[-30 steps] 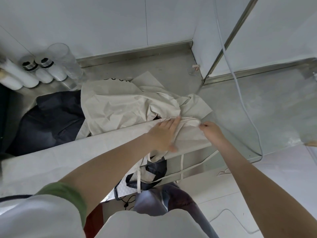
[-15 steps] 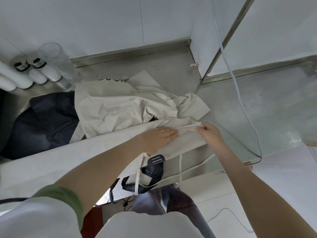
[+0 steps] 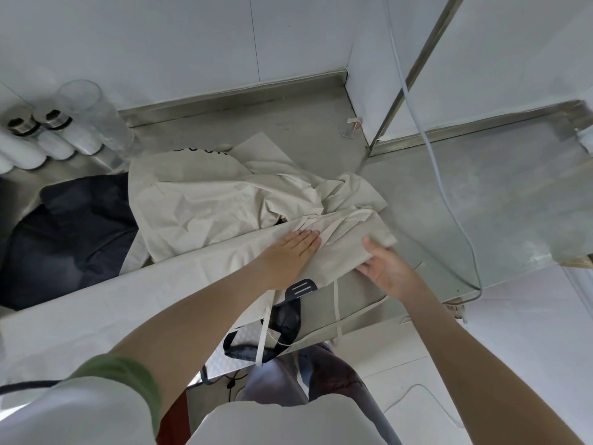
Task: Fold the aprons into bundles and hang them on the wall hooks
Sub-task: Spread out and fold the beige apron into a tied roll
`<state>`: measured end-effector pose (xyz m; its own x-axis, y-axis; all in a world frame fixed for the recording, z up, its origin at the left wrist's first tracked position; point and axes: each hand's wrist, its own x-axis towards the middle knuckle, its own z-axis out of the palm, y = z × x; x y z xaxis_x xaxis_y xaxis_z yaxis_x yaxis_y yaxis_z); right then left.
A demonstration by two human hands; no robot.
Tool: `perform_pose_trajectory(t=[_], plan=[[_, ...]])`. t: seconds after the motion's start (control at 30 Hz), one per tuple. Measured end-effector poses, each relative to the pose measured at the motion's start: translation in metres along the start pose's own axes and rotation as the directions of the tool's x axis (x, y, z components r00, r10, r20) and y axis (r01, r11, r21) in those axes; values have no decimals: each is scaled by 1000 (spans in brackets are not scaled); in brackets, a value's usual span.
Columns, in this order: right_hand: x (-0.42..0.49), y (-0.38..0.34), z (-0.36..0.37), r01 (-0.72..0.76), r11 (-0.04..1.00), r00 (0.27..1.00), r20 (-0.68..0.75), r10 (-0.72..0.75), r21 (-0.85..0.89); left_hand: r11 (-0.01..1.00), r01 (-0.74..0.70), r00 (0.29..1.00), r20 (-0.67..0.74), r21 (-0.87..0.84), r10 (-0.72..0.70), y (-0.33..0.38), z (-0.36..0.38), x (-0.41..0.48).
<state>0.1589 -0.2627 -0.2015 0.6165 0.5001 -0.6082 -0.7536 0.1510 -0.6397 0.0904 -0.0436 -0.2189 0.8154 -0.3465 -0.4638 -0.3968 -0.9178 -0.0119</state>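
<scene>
Apron [image 3: 346, 248] overhangs counter [image 3: 481, 203] edge, right hand [image 3: 388, 268] gripping.

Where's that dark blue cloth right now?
In the head view the dark blue cloth lies crumpled at the left of the steel counter, beside the cream apron and in front of the white bottles.

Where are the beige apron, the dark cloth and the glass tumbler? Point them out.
beige apron [image 3: 205, 203], head view, crumpled middle.
dark cloth [image 3: 73, 226], head view, its middle.
glass tumbler [image 3: 96, 120], head view, its side wall.
</scene>
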Motion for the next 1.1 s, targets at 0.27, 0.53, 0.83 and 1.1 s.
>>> perform_pose_trajectory(t=[0.27,0.53,0.83,1.1], plan=[[14,28,25,19,897,816,-511,-270,-442,998,-64,998,-28,2,64,-8,-1,1],[1,40,3,164,220,756,-21,-654,-962,995,-78,987,-146,-56,69,-10,-9,-9],[12,58,-2,162,-268,906,251,-342,-950,574,-55,969,-183,-817,-167,-16,-14,1],[17,64,-12,189,-316,854,314,-415,-930,390,242,874,25,-888,-485,-15,-37,25]])
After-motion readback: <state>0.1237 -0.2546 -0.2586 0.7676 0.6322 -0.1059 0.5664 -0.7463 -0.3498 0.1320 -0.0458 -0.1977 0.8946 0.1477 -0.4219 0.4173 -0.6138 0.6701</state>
